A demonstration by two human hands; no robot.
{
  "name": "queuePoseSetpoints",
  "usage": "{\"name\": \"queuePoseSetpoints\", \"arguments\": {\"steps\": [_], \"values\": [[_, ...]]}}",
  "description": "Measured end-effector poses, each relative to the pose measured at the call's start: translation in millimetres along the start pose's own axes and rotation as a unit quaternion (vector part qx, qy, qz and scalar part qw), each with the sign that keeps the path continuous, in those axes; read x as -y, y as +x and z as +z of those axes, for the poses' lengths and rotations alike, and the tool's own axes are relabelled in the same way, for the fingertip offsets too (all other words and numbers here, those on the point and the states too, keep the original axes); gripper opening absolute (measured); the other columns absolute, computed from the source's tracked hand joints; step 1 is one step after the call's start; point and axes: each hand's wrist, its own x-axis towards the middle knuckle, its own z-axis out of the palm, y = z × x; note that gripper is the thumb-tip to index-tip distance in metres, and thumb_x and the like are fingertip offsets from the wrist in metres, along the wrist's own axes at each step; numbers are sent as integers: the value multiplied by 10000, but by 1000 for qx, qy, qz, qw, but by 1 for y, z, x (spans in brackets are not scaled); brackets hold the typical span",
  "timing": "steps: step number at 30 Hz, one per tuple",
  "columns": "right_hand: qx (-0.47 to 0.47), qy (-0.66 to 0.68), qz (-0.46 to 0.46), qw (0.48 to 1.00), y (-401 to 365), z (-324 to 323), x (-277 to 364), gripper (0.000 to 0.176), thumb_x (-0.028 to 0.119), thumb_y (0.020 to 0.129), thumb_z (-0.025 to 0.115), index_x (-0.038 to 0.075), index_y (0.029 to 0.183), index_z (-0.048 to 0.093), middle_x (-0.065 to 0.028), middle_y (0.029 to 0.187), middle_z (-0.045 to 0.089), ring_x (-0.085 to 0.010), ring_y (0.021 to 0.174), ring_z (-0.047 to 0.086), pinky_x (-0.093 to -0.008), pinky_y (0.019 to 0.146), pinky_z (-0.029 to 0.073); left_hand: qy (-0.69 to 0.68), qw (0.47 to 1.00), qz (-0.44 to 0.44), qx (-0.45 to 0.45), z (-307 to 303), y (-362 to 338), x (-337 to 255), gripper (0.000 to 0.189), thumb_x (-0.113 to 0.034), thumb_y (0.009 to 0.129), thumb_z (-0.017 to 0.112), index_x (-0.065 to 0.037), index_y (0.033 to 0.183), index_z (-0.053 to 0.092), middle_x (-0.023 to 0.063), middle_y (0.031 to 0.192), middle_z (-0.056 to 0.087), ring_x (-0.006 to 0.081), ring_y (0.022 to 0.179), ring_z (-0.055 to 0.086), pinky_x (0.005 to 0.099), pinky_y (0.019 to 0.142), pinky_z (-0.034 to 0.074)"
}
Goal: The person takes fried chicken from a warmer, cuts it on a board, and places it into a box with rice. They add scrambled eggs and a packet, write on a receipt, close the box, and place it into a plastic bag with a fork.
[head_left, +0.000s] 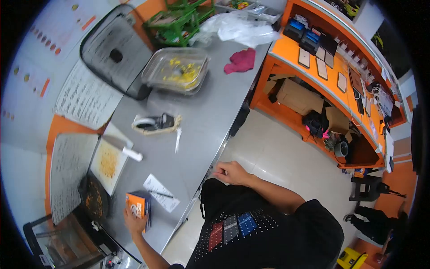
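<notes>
**Softly With the Little Box**

Well, my left grip [133, 220] is wrapped round the small orange cardboard box [139, 207] at the near end of the grey metal bench [201, 112]. It looks light and squashy, so I'd hold its flat sides. Its white letters are too small to read. My right grip [230, 172] rests loose and empty.

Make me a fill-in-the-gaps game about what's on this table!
The small box in the left hand is ___.
The right hand rests on the ___ of the metal table.
The black pen lies on a sheet of ___.
Missing words: orange, edge, paper.
</notes>
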Motion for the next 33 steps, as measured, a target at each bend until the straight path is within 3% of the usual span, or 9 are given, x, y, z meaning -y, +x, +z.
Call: {"name": "queuePoseSetpoints", "arguments": {"steps": [1, 4, 10, 12, 15, 19, 25, 28, 33], "values": [[-16, -10, 19, 1000, 1, -21, -13, 261, 195, 846, 700, 67, 756, 492, -117, 607, 532, -318, 529, 527, -390, 515, 418, -7, 999, -28, 39, -9, 4, -12, 1027, -262, 558, 835, -156, 1464, 364, 248, 1359, 445, 438, 1284, 405, 542, 1071, 324], [-45, 13, 68, 997, 9, -86, -32, 264, 199, 851, 702, 51, 754, 506, -125, 613, 539, -303, 541, 545, -391, 527, 428, 150, 986, 2, -70, -17, -4, -75, 1039, -258, 524, 820, -145, 1456, 375, 250, 1320, 464, 447, 1218, 455, 543, 1023, 365], [-163, 82, 138, 974, 55, -156, -107, 153, 153, 880, 702, 14, 911, 644, -66, 729, 648, -133, 638, 598, -279, 602, 481, -126, 974, 190, -16, -17, 38, -275, 989, -266, 509, 819, -111, 1410, 441, 245, 1294, 478, 435, 1182, 475, 531, 992, 374], [-180, 119, 129, 968, 83, -180, -125, 119, 125, 897, 694, 18, 936, 661, -13, 711, 624, -56, 612, 539, -236, 565, 445, -75, 962, 261, -23, 7, 66, -346, 961, -290, 526, 830, -103, 1394, 464, 233, 1271, 484, 426, 1164, 483, 522, 974, 379], [-189, 57, 93, 976, 132, -242, -117, 119, 118, 906, 677, 14, 965, 686, -13, 738, 645, -53, 616, 540, -227, 560, 438, -107, 943, 316, 11, 36, 112, -437, 930, -311, 545, 828, -82, 1373, 470, 186, 1267, 492, 389, 1151, 491, 520, 933, 399], [-235, 20, 101, 967, 185, -336, -146, 165, 151, 882, 678, 36, 1000, 684, -68, 830, 687, -133, 703, 621, -289, 643, 498, -33, 958, 279, 50, 79, 158, -519, 995, -409, 580, 814, -157, 1446, 394, 196, 1339, 429, 377, 1240, 427, 547, 983, 331], [-276, -136, 75, 949, 302, -476, -204, 149, 133, 870, 644, 21, 965, 669, -139, 857, 672, -267, 730, 651, -355, 677, 511, 33, 976, 190, 106, 90, 178, -549, 1037, -431, 575, 846, -196, 1465, 368, 224, 1422, 355, 407, 1340, 319, 616, 1034, 255], [-244, -161, 70, 954, 379, -524, -246, 148, 108, 849, 638, 25, 969, 667, -143, 895, 665, -325, 813, 646, -393, 729, 516, 56, 987, 95, 121, 70, 173, -590, 1059, -504, 569, 851, -196, 1462, 373, 242, 1488, 282, 446, 1375, 257, 719, 1021, 191], [-137, -219, -66, 964, 463, -536, -279, 166, 107, 828, 654, 41, 978, 676, -137, 953, 659, -316, 946, 614, -396, 813, 499, -169, 984, 57, 23, 73, 200, -684, 713, -289, 788, 784, -1, 1359, 468, 252, 1384, 454, 411, 1290, 431, 429, 1073, 357]]}}
